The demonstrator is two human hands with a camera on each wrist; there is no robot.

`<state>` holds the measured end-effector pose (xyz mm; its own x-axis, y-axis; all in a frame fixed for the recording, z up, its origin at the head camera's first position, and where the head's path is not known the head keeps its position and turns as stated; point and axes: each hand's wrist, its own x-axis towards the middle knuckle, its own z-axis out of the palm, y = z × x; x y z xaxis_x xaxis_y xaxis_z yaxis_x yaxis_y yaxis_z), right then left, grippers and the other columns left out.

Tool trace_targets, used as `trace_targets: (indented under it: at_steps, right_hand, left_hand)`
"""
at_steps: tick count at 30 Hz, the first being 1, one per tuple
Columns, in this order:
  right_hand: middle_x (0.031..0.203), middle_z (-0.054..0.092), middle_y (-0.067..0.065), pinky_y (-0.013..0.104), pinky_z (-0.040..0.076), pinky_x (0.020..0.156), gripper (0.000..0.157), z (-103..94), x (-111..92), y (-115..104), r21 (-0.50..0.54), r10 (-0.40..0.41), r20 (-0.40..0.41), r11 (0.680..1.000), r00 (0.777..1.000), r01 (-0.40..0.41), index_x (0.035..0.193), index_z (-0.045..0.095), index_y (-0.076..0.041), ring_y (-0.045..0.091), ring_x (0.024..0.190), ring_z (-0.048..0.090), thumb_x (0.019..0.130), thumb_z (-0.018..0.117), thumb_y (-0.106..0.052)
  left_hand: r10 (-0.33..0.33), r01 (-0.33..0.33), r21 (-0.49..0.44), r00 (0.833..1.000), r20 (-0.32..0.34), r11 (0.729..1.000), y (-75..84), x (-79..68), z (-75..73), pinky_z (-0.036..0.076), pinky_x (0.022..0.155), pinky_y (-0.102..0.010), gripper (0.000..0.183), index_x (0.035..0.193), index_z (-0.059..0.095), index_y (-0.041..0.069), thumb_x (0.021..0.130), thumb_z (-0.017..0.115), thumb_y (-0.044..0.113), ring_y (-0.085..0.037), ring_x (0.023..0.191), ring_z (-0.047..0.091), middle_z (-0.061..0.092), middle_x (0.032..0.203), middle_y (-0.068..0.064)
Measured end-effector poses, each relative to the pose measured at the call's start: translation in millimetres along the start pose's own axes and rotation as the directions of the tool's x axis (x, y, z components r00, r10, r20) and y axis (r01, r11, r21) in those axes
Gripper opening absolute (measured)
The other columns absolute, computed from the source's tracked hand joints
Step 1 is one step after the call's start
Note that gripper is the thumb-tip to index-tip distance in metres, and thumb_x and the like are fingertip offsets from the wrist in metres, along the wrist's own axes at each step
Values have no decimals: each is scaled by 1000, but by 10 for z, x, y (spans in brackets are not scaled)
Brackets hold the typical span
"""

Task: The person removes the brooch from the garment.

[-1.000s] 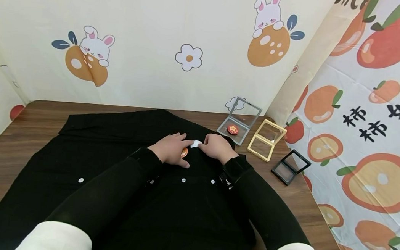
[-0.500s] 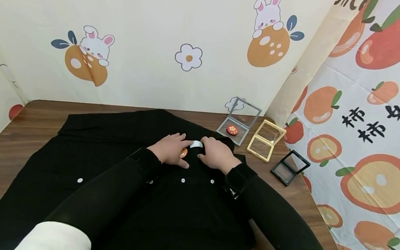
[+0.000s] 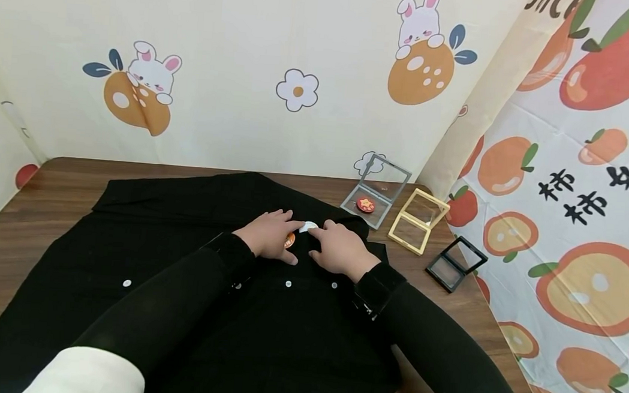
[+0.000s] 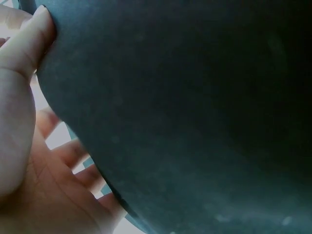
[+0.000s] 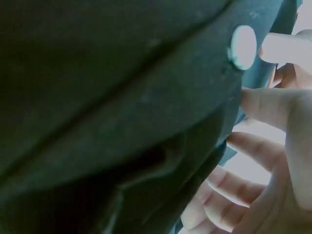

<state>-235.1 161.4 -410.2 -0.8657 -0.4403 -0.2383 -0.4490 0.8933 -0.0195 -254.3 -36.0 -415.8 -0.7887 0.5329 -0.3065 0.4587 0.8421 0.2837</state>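
Garment (image 3: 295, 339), black, spread on a desk (image 3: 65, 199); on it, toward the far edge and right of centre, a small white piece (image 3: 307, 226). Just changed: right hand (image 3: 343, 249), from curled to loosened, index fingertip now at the white piece; probably still adjusting. Left hand (image 3: 271, 235) unmoved, fingers relaxed and extended, beside a half-covered orange badge (image 3: 289, 240). White piece's long axis nearly parallel to the far edge, slightly tilted toward the far right corner; facing impossible to tell.
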Motion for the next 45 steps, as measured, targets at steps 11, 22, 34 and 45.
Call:
trace_targets:
  at_steps: [11,22,34,45]
  right_hand:
    - [113,55,6,32,47,67,59,6,-69,-15,-32,-21,-7,999,1000,21,154,51,-24,19,85,50,101,65,-45]
    - [110,52,5,31,45,68,59,-31,-87,-7,-33,-32,22,999,999,33,156,49,-24,18,84,48,102,63,-44]
    - [110,51,5,32,45,70,59,-50,-77,21,-24,-30,38,999,999,31,156,48,-24,19,86,48,102,64,-44]
    - [115,51,5,33,47,75,60,-58,-50,-1,-12,-16,65,1000,998,16,156,48,-26,19,91,49,102,64,-45]
  left_hand:
    - [1,-1,0,1000,3,1000,5,-11,-7,18,122,-58,90,163,35,20,90,75,55,-41,154,18,22,168,-19]
    - [-5,5,2,1000,10,1000,18,-4,-15,17,122,-58,90,163,34,21,91,75,56,-40,154,17,21,168,-19]
    - [-10,9,15,1000,16,1000,33,16,-32,18,122,-58,90,163,34,20,91,74,55,-40,154,17,20,168,-19]
    - [-23,22,3,999,28,1000,14,28,-14,18,122,-59,90,163,34,21,91,76,53,-40,154,18,20,168,-19]
